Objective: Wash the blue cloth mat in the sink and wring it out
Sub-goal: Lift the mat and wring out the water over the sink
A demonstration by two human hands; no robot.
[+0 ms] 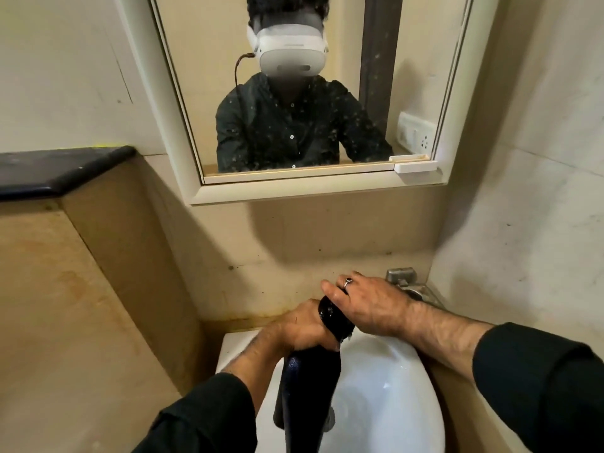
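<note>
The wet dark blue cloth mat (307, 384) is twisted into a thick roll and hangs over the white sink (385, 397). My left hand (300, 325) is clenched around the roll near its upper part. My right hand (362, 302), with a ring on one finger, lies over the glistening top end of the roll just beyond the left hand, with its fingers partly spread. The lower end of the mat drops into the basin and runs out of the bottom of the view.
A metal tap (405, 282) stands at the sink's back right corner, behind my right hand. A mirror (294, 93) hangs on the wall above and reflects a person in a dark shirt. A dark ledge (58, 171) tops a beige boxed wall to the left.
</note>
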